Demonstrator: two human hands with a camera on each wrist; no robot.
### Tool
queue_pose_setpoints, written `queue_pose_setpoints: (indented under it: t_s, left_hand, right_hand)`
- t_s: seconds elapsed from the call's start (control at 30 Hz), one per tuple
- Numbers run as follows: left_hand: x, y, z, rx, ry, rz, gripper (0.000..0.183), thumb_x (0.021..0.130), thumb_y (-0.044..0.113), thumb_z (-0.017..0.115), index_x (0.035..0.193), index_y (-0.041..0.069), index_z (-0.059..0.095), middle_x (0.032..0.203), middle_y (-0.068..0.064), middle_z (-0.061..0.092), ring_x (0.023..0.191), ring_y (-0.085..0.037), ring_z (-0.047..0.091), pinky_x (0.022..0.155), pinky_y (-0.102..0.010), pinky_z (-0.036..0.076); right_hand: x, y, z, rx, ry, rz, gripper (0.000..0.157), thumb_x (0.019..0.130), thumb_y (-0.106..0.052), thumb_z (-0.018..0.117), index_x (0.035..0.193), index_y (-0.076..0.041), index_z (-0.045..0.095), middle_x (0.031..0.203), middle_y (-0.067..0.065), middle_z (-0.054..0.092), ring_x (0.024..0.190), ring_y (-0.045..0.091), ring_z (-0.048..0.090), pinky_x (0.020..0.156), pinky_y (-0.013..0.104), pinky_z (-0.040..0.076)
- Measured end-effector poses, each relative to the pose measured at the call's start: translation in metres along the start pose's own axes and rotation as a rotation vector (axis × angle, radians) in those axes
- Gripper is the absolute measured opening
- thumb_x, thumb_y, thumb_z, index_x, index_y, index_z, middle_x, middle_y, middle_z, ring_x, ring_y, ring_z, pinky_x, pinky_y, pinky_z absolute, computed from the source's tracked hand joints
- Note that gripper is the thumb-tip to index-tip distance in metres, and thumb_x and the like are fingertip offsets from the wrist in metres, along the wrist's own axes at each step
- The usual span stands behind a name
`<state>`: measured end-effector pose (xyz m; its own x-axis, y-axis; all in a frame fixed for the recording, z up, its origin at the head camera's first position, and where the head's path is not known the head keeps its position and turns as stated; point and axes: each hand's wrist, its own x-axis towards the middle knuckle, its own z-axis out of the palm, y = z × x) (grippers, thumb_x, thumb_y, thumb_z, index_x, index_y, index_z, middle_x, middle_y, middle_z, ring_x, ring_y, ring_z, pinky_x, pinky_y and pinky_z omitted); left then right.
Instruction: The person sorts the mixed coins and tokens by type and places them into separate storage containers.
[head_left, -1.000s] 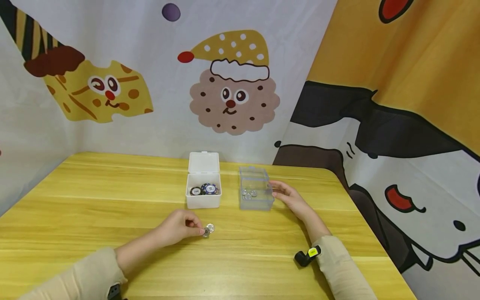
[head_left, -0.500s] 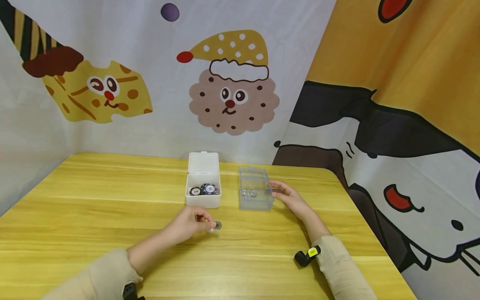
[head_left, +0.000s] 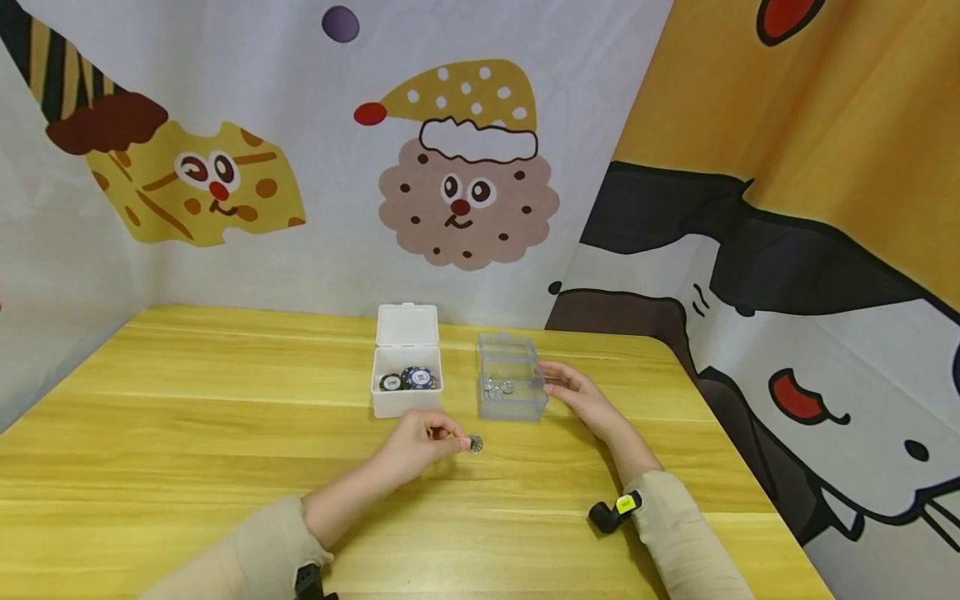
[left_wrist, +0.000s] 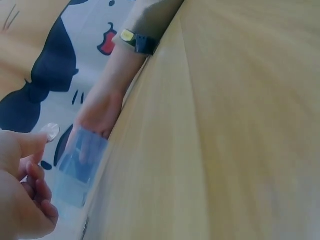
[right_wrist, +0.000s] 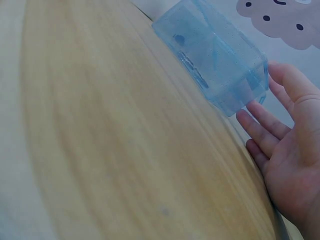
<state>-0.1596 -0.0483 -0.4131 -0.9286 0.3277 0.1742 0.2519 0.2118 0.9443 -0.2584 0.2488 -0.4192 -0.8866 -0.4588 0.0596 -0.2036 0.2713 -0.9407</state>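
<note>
My left hand [head_left: 415,447] pinches a silver coin [head_left: 475,443] between thumb and fingertips, in front of the two boxes. The left wrist view shows the coin [left_wrist: 51,132] sticking out past the fingertips, the other fingers curled under. To the right, my right hand [head_left: 585,402] rests its relaxed fingers against the right side of a clear plastic box [head_left: 513,408], whose lid stands open toward the back. Several silver coins [head_left: 496,390] lie inside that box. In the right wrist view, fingertips [right_wrist: 243,116] touch the box's near end.
A white box [head_left: 407,403] with its lid raised stands left of the clear box and holds poker chips [head_left: 418,378]. Both boxes stand on a wooden table [head_left: 187,392]. A cartoon-printed curtain [head_left: 315,275] hangs behind the table and along its right side.
My left hand has moved right with the coin, from left of the white box's front to near the clear box's front. My right hand and both boxes have stayed put.
</note>
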Motion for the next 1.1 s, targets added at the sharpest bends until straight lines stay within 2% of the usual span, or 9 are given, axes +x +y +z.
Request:
queue_pose_setpoints:
  t_s: [0.1,0.27,0.5,0.83,1.1]
  left_hand:
    - [0.005,0.001,0.008,0.0,0.029,0.008,0.007,0.073,0.014,0.073,0.077,0.009,0.069,0.063,0.0,0.05,0.06,-0.013,0.042,0.049,-0.021,0.036]
    - [0.015,0.005,0.019,0.021,0.067,0.02,0.006,0.073,0.015,0.073,0.075,0.01,0.069,0.062,0.001,0.048,0.061,-0.013,0.043,0.053,-0.023,0.037]
    - [0.031,0.006,0.032,0.036,0.111,0.063,0.005,0.075,0.013,0.071,0.075,0.01,0.068,0.062,0.002,0.047,0.062,-0.013,0.043,0.056,-0.025,0.038]
    - [0.051,0.007,0.045,-0.001,0.197,0.068,0.006,0.076,0.012,0.071,0.072,0.012,0.066,0.061,0.002,0.047,0.059,-0.012,0.042,0.052,-0.022,0.036]
    - [0.067,0.006,0.051,-0.011,0.253,0.036,0.007,0.077,0.015,0.07,0.072,0.012,0.066,0.062,0.001,0.046,0.059,-0.013,0.041,0.053,-0.023,0.035]
  right_hand:
    - [0.001,0.005,-0.002,0.011,0.004,-0.002,0.048,0.092,-0.015,0.052,0.135,0.0,0.036,0.135,0.017,0.038,0.12,0.034,0.037,0.098,0.047,0.03]
    - [0.006,0.02,-0.006,0.035,0.027,0.022,0.047,0.09,-0.02,0.056,0.133,-0.01,0.042,0.135,0.011,0.041,0.12,0.03,0.039,0.099,0.046,0.029]
    - [0.007,0.025,-0.005,0.015,0.048,0.014,0.045,0.089,-0.023,0.056,0.132,-0.015,0.044,0.133,0.008,0.043,0.118,0.026,0.042,0.098,0.045,0.031]
    - [0.008,0.026,-0.004,0.018,0.044,0.02,0.044,0.09,-0.019,0.054,0.132,-0.013,0.043,0.132,0.007,0.044,0.118,0.026,0.042,0.097,0.046,0.031]
    - [0.008,0.027,-0.006,0.006,0.035,0.026,0.044,0.091,-0.019,0.053,0.133,-0.015,0.042,0.134,0.009,0.041,0.12,0.029,0.039,0.098,0.049,0.028]
